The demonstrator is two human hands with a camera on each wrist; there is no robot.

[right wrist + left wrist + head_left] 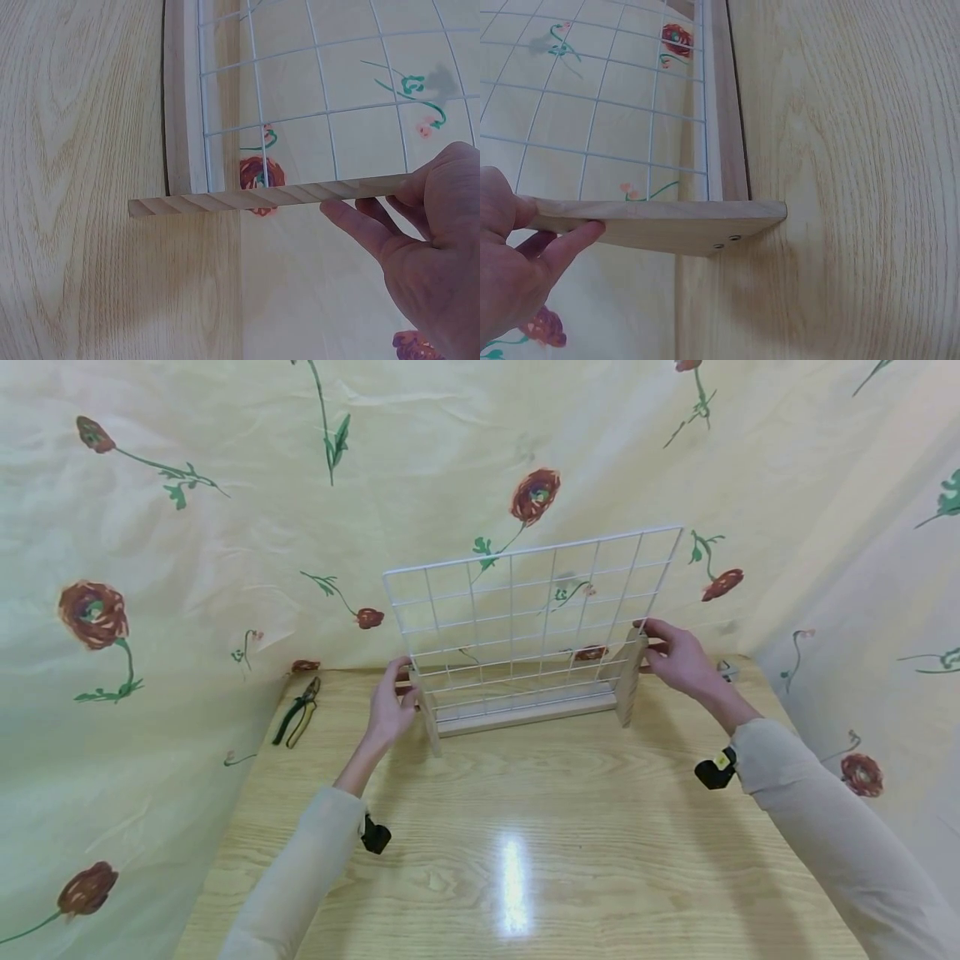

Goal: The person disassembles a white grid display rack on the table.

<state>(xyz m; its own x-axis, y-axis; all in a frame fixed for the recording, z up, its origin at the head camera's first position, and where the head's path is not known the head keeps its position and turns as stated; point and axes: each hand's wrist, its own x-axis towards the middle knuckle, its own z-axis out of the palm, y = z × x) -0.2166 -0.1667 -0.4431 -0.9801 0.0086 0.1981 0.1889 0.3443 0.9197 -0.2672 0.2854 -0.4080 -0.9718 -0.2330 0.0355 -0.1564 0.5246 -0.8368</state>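
Observation:
A white wire grid (512, 597) leans back in a wooden stand, its lower edge at a wooden crossbar (528, 717). My left hand (390, 703) grips the upper end of the stand's left side board (645, 212). Two screw heads (727, 242) show on that board's outer face. On the other side, my right hand (681, 662) holds the upper end of the right side board (247, 199), thumb and fingers about its edge. Some fingertips of both hands are hidden behind the boards. The stand rests on the wooden table (577, 810).
Pliers (302, 714) with black and yellowish handles lie at the table's back left. A small greyish object (727, 671) sits at the back right, partly behind the right hand. Flower-patterned cloth (225, 527) hangs close behind the stand and along the sides.

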